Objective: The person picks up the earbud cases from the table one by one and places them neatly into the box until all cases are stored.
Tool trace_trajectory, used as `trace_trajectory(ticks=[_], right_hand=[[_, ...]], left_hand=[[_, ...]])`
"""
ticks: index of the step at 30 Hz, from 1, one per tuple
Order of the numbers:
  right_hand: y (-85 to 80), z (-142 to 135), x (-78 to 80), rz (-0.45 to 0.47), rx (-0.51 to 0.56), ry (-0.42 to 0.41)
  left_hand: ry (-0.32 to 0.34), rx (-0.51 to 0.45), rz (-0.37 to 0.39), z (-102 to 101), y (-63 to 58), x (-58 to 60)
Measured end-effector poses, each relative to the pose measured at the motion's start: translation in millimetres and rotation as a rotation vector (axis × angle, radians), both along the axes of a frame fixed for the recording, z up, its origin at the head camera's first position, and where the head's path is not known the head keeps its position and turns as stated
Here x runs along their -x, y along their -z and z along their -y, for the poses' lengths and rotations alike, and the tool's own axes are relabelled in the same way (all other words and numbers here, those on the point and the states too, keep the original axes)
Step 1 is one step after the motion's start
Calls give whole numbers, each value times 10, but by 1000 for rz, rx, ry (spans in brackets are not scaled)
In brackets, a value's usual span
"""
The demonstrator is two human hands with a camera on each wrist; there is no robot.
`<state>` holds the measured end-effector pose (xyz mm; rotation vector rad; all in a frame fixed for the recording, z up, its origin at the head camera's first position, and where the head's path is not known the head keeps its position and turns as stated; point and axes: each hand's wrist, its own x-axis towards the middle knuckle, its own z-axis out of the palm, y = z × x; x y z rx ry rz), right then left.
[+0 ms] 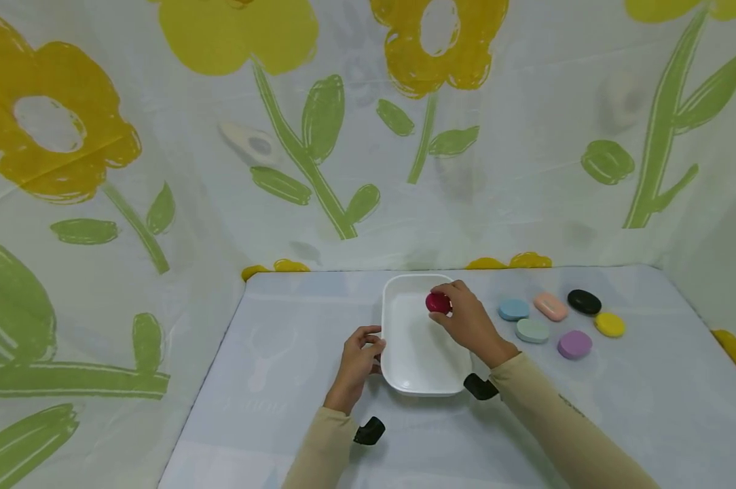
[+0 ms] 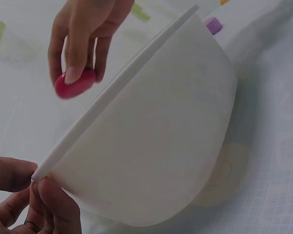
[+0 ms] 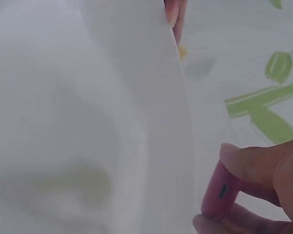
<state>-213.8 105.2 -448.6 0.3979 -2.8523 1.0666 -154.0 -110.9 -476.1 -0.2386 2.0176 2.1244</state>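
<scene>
A small glossy red rounded case [image 1: 438, 303] is pinched between the thumb and fingers of my right hand [image 1: 468, 324], over the inside of a white rectangular basin [image 1: 426, 360]. A dark port-like slot shows on the edge of the red case [image 3: 223, 190] in the right wrist view. My left hand [image 1: 357, 360] grips the basin's left rim, thumb on top and fingers under the lip, as the left wrist view shows at the rim [image 2: 63, 144]. Only the fingertips of my left hand [image 3: 174, 19] appear at the top of the right wrist view.
Right of the basin lie several rounded pieces: blue [image 1: 514, 310], pink [image 1: 550, 306], black [image 1: 584, 301], yellow [image 1: 609, 324], pale green [image 1: 532, 331] and purple [image 1: 574, 345]. A flower-printed sheet [image 1: 514, 197] rises behind the white tabletop [image 1: 295, 326].
</scene>
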Motion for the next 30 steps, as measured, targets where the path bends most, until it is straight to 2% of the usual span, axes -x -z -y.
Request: trace_trajectory(ticks=[11,20,23,30], right_hand=[[138,311,304,91,-26,-64],[246,437,410,130,-51,-60],[267,464,420,138,-47,-56],[355,524,471,148,-64,-41]], left_hand=[[-4,9,5,-11,29,17],[-2,17,3,-25,37,10],[-2,10,-1,-23,85,26],[-26,1,-2,-14,314,116]])
